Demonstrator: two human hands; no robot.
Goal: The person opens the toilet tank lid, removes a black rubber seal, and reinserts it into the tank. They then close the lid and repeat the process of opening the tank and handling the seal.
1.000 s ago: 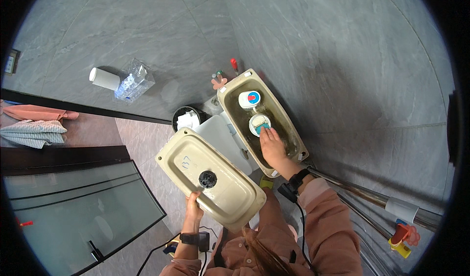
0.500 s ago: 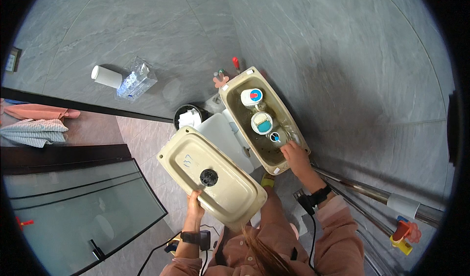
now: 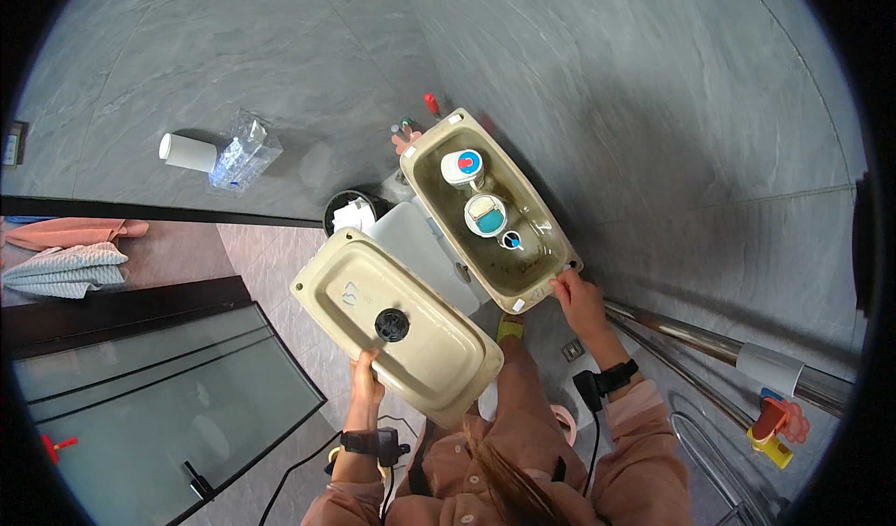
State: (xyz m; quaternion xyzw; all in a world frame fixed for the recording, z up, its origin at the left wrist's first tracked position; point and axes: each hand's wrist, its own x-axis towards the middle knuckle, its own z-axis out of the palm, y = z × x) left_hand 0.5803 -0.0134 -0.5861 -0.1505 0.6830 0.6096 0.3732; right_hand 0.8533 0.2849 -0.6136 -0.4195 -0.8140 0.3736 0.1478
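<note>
My left hand (image 3: 368,380) grips the near long edge of a cream toilet tank lid (image 3: 434,353), its thumb over the edge. The lid is turned underside up, with a black round fitting (image 3: 392,324) at its middle. Right of it stands the uncovered cream toilet tank (image 3: 525,176), with murky water inside. In the tank are a white float part with a blue and red top (image 3: 462,167), a round white flush valve (image 3: 486,215) and a small white tube (image 3: 510,239). My right hand (image 3: 583,307) is at the tank's near right corner, fingers closed; what they hold is hidden.
A white toilet seat lid (image 3: 411,237) and a black waste bin (image 3: 357,210) are beside the tank. Metal rails (image 3: 686,330) run along the right wall. A frosted glass door (image 3: 159,395) is at lower left. A clear wall box (image 3: 245,153) hangs at upper left.
My right hand has drawn back from over the water to the tank's near right corner. The lid stays in my left hand, and the view has shifted slightly.
</note>
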